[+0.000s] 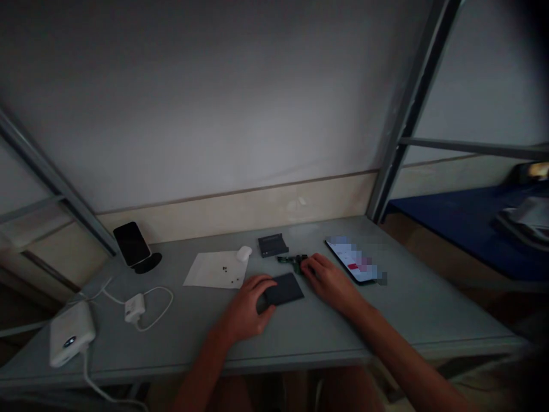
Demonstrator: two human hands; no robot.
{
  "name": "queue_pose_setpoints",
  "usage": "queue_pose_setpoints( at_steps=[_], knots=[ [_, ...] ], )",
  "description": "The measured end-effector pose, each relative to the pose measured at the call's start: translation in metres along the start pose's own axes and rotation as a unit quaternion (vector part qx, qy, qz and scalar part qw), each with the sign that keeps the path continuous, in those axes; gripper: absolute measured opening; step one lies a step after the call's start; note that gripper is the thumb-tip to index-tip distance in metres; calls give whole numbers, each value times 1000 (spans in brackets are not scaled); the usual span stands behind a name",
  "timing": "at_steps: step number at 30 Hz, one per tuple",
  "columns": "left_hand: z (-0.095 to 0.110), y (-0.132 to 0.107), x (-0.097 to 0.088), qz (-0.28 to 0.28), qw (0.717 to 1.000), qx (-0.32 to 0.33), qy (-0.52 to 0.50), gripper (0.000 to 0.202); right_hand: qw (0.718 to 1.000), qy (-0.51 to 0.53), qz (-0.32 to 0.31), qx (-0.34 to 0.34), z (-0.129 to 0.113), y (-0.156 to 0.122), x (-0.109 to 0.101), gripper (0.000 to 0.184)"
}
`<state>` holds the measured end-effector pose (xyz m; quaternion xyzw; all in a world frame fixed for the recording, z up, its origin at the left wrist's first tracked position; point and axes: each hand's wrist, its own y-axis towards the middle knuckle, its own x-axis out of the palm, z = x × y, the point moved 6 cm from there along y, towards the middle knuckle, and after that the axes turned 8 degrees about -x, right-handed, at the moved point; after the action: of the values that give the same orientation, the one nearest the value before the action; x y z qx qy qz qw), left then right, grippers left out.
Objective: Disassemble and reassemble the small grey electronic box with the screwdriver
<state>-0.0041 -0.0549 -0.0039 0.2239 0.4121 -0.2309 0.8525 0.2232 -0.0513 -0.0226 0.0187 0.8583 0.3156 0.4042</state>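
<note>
My left hand [251, 306] grips the left side of a dark grey flat rectangular panel [285, 289], fingers over its far left corner and thumb at the near left. The panel lies on or just above the grey desk. To its right, my right hand [322, 277] is closed, fingertips together on a small green circuit board [295, 261]. Part of the board is hidden behind those fingers. Just beyond it rests a dark grey casing piece [273, 245] with a raised edge. A white sheet of paper [210, 269] left of the hands bears several tiny dark bits, perhaps screws.
A rounded white object [244, 253] sits on the paper's far right corner. At right lies a lit phone [351, 260]. On the left are a dark-screened phone on a stand [132, 245], a white plug with cable [134, 309] and a white box-shaped power unit [72, 333].
</note>
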Motion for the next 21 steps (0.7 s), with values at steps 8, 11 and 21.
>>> queue_pose_setpoints(
  at_steps=[8, 11, 21],
  knots=[
    [-2, -5, -3, 15, 999, -15, -32, 60, 997, -80, 13, 21, 13, -9, 3, 36],
    [-2, -7, -3, 24, 999, -22, -29, 62, 996, -91, 4, 16, 15, -11, 7, 42],
    [-27, -5, 5, 38, 995, -63, -67, 72, 998, -61, -23, 2, 17, -12, 7, 27]
  ],
)
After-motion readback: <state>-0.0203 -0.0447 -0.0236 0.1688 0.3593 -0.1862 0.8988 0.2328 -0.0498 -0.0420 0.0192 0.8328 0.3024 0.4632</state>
